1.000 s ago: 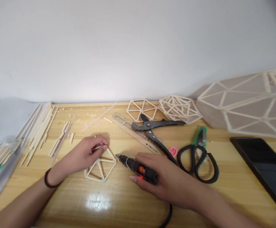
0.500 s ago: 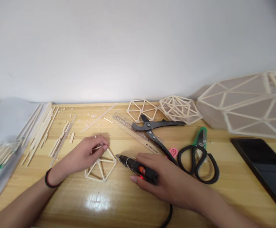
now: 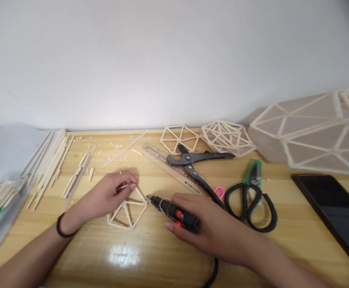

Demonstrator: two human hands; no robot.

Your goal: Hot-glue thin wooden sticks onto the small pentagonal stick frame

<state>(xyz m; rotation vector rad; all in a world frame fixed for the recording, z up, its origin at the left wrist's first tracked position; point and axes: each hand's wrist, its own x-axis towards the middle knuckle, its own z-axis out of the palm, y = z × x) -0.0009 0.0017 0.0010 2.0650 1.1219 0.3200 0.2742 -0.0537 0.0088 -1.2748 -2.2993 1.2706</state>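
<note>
A small wooden-stick frame (image 3: pixel 130 216), made of joined triangles, lies on the table in front of me. My left hand (image 3: pixel 117 190) is closed at its upper corner, with thumb and fingers pinching a stick there; the palm hides part of the frame. In my right hand (image 3: pixel 206 224) is a black corded hot glue pen (image 3: pixel 174 212) with an orange part and a lit red light. Its pointed nozzle is at the right corner joint of the frame; whether it touches I cannot tell.
Behind lie a ruler (image 3: pixel 174 174), black pliers (image 3: pixel 189 159) and finished stick frames (image 3: pixel 179 140). Scissors (image 3: pixel 252 204), a phone (image 3: pixel 333 216) and a large covered stick structure (image 3: pixel 318 136) are on the right. Loose sticks (image 3: pixel 50 164) and a bag of sticks (image 3: pixel 0 200) lie left.
</note>
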